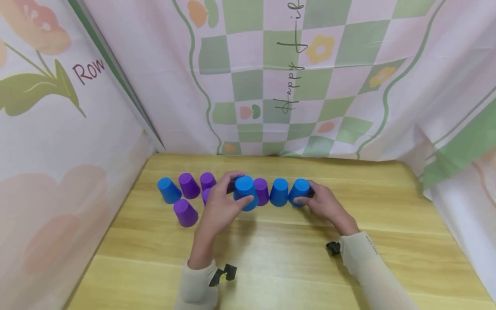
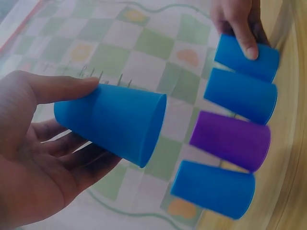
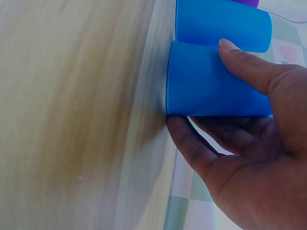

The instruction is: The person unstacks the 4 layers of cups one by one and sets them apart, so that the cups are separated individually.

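My left hand [image 1: 221, 209] holds a blue cup [image 2: 110, 124] upside down, thumb on one side and fingers on the other. In the left wrist view that cup is apart from a row of upside-down cups. The row has a blue cup [image 2: 213, 189], a purple cup [image 1: 261, 192], another blue cup [image 1: 279, 193] and a blue cup [image 3: 216, 84] at its right end. My right hand [image 1: 326, 204] grips this end cup, which stands on the table close beside its neighbour. The held cup mostly hides the row's left blue cup in the head view.
Left of my left hand stand a blue cup [image 1: 169, 190] and several purple cups [image 1: 185, 213], all upside down; one is partly hidden by that hand. The wooden table [image 1: 279, 267] meets a patterned curtain [image 1: 248, 86] at the back and a printed cloth [image 1: 58, 193] at the left.
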`<state>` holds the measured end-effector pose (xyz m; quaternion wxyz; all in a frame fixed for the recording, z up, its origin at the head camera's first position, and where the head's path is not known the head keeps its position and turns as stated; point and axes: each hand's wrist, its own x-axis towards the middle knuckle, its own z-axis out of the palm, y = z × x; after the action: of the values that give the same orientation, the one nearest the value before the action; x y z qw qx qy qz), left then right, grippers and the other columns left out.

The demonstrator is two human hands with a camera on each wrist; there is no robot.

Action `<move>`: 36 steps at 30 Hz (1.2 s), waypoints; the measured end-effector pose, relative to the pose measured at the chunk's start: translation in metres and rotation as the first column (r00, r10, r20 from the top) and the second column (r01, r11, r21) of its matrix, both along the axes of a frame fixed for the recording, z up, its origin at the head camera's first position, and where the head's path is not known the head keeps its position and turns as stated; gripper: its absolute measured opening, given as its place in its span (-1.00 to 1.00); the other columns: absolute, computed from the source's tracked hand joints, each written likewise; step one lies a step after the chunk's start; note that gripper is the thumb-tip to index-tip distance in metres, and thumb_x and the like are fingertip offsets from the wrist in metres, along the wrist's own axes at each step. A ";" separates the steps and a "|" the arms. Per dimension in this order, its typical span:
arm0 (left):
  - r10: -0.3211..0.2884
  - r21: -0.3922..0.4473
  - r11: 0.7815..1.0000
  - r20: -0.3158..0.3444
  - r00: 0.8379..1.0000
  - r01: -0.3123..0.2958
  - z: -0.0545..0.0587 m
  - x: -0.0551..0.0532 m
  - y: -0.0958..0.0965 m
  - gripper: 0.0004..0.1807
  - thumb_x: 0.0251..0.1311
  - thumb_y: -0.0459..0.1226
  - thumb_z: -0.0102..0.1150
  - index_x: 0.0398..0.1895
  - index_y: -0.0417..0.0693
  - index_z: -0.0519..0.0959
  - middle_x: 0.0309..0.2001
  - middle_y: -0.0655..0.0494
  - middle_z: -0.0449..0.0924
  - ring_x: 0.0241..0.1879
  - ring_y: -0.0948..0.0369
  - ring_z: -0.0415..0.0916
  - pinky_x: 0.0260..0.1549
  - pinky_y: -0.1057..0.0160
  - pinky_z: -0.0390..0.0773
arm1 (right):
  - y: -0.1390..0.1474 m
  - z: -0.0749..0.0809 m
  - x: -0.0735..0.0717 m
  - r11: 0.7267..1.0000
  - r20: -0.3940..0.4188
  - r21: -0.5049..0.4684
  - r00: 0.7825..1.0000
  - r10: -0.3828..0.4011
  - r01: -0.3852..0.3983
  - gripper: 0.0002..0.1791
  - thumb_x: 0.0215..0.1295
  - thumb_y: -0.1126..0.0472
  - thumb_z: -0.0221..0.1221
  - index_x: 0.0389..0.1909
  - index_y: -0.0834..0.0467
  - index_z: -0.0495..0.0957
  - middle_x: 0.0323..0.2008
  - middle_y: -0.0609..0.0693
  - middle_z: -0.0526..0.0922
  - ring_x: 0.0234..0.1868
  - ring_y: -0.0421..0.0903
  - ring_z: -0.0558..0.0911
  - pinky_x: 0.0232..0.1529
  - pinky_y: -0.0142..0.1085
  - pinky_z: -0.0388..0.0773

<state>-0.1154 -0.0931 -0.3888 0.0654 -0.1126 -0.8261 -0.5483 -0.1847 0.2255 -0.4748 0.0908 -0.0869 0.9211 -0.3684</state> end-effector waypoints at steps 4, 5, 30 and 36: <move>0.017 -0.025 1.000 0.046 0.999 -0.016 0.003 0.004 -0.013 -0.40 0.21 -0.33 0.52 0.31 0.04 0.52 0.18 0.05 0.65 0.23 0.02 0.60 0.31 -0.12 0.59 | -0.001 0.000 -0.001 1.000 0.008 0.008 1.000 -0.002 0.002 -0.56 0.46 -0.06 0.31 0.12 0.17 0.52 0.04 0.18 0.67 -0.03 0.10 0.60 0.07 0.05 0.66; 0.013 -0.040 0.999 0.054 0.998 -0.011 0.003 0.005 -0.017 -0.41 0.22 -0.32 0.51 0.31 0.03 0.52 0.19 0.05 0.65 0.24 0.02 0.60 0.31 -0.12 0.59 | -0.001 0.000 -0.001 1.000 0.010 0.009 1.000 -0.004 0.003 -0.55 0.46 -0.06 0.31 0.13 0.17 0.52 0.06 0.19 0.67 -0.03 0.11 0.60 0.07 0.05 0.66; -0.026 -0.332 0.937 0.243 0.970 0.108 0.000 0.021 -0.094 -0.57 0.17 -0.46 0.41 0.10 -0.13 0.52 0.07 -0.09 0.68 0.16 -0.10 0.61 0.22 -0.29 0.60 | -0.001 0.000 -0.004 0.999 -0.008 0.037 1.000 0.008 -0.007 -0.54 0.45 -0.06 0.32 0.09 0.20 0.52 -0.01 0.19 0.67 -0.08 0.09 0.60 0.01 0.02 0.66; 0.027 -0.399 0.913 0.281 0.959 0.091 -0.006 0.019 -0.098 -0.55 0.09 -0.51 0.37 0.05 -0.13 0.50 0.00 -0.08 0.66 0.01 -0.03 0.59 0.11 -0.21 0.66 | -0.001 -0.001 -0.003 1.000 -0.032 0.023 0.999 0.016 -0.015 -0.55 0.43 -0.05 0.35 0.09 0.20 0.55 0.02 0.19 0.70 -0.03 0.11 0.63 0.08 0.10 0.67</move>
<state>-0.0966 -0.1914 -0.3944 -0.0863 -0.0585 -0.9210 -0.3754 -0.1881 0.2245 -0.4755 0.0798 -0.0988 0.9259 -0.3557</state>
